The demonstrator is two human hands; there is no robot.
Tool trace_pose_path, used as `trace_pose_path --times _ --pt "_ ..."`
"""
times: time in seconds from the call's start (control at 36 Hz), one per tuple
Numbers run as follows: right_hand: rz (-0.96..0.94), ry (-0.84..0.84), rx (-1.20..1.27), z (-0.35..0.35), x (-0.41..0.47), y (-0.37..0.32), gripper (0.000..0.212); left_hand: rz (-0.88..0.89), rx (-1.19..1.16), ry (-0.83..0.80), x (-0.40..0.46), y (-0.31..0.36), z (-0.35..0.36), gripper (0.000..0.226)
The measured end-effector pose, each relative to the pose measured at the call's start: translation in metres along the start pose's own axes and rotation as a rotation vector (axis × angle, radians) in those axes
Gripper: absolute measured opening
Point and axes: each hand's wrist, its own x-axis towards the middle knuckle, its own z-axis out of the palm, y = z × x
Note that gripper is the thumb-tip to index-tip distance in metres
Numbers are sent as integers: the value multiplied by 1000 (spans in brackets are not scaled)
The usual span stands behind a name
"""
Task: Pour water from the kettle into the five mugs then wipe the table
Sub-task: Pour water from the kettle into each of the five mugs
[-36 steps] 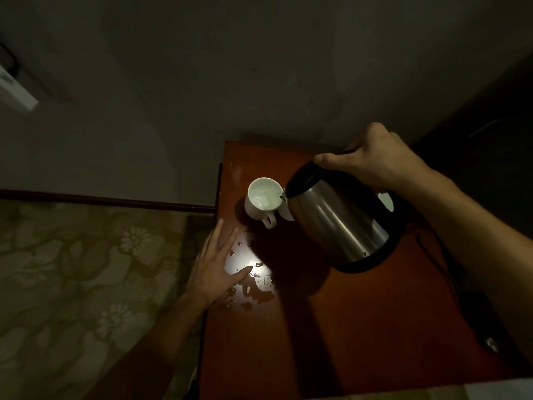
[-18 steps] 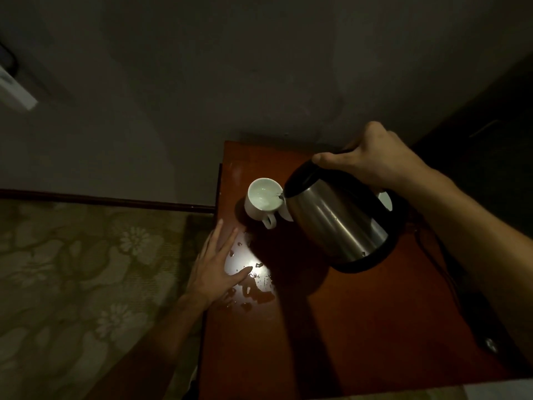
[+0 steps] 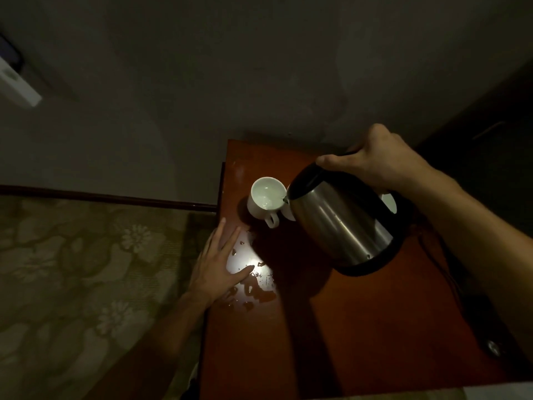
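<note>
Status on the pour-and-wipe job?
Pouring under way: right hand tilts the kettle, spout over the white mug, which holds water. Other mugs are mostly hidden behind it. Left hand lies flat beside spilled drops; wiping not started.

Nothing readable here, honestly. No text, brand, number or sign shows up on anything, and the shot is too dark to pick out any small print.
</note>
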Motion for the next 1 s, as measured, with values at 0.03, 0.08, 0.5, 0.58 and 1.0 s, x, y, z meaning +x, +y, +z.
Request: trace_pose_path --times 0.03,0.08,0.5,0.58,1.0 --pt "3 -2 -4 0 0 -1 79 0 -3 1 0 0 0 104" --pt "8 -13 -8 -1 -3 -3 76 -3 -1 -4 -1 2 -1 104" --pt "3 -21 -22 -2 -2 -2 73 1 3 -6 -1 2 -1 104" --pt "2 -30 -17 -3 -3 -3 68 -4 3 -12 -1 2 -2 104" --pt "-2 -30 -5 -5 0 -7 75 -6 15 -19 -1 2 -2 105"
